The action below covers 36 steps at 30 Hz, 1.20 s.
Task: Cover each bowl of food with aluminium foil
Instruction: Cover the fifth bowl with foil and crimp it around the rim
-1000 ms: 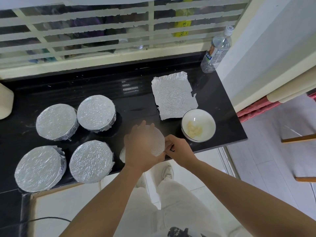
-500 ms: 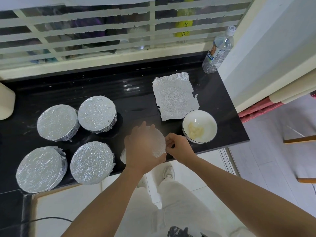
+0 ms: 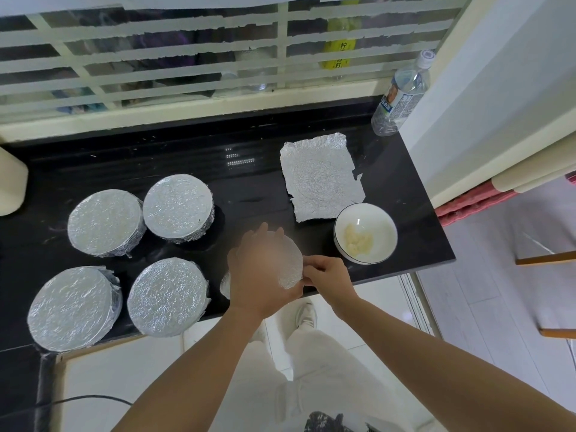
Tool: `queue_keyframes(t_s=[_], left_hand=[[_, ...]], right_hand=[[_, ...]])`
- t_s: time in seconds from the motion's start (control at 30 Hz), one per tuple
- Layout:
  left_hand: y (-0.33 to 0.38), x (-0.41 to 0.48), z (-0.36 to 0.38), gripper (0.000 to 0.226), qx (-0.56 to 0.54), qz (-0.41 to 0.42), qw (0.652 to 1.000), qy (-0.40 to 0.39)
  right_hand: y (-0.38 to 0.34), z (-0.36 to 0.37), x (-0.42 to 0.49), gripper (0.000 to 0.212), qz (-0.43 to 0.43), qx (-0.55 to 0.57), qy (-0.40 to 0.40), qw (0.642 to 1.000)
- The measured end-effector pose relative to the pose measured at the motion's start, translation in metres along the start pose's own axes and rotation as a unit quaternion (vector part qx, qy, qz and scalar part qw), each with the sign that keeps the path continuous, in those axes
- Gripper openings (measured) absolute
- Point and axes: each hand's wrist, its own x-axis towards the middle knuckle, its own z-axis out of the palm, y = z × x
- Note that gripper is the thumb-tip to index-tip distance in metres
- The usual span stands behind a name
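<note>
One uncovered bowl [image 3: 378, 219] holds pale food [image 3: 358, 240]; four foil-covered bowls [image 3: 106, 221] sit left. Left hand [image 3: 260, 275] presses a fifth's foil [image 3: 291, 272]; right hand [image 3: 327, 274] pinches its edge

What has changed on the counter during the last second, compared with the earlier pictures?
Almost nothing visibly moved. The left hand still presses flat on the fifth foil cover, and the right hand still pinches its right edge; only those fingers shifted slightly. The four wrapped bowls, the loose foil sheet, the open bowl and the bottle stayed put.
</note>
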Motion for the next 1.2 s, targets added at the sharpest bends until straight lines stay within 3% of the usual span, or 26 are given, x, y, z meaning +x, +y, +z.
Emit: queue_keyframes(t_s=[0.5, 0.73, 0.87, 0.97, 1.1, 1.2], left_hand=[[0.005, 0.000, 0.000, 0.098, -0.018, -0.049, 0.999, 0.001], [0.012, -0.001, -0.008, 0.113, -0.094, -0.153, 0.984, -0.007], [0.015, -0.008, -0.012, 0.121, -0.117, -0.197, 0.972, -0.050], [0.016, -0.017, -0.011, 0.129, -0.121, -0.230, 0.965, -0.032], [0.013, -0.023, -0.005, 0.122, -0.106, -0.214, 0.971, 0.011], [0.006, -0.019, -0.009, 0.115, -0.103, -0.151, 0.983, 0.029]], right_hand=[[-0.022, 0.010, -0.007, 0.022, -0.049, -0.099, 0.028, 0.994], [-0.039, 0.006, 0.021, 0.028, -0.049, -0.146, -0.031, 0.988], [-0.050, 0.012, 0.036, 0.037, -0.030, -0.157, -0.068, 0.985], [-0.065, 0.014, 0.037, 0.041, -0.029, -0.176, -0.092, 0.980], [-0.076, 0.017, 0.040, 0.028, -0.031, -0.214, -0.120, 0.969], [-0.079, 0.017, 0.041, 0.027, -0.036, -0.233, -0.130, 0.963]])
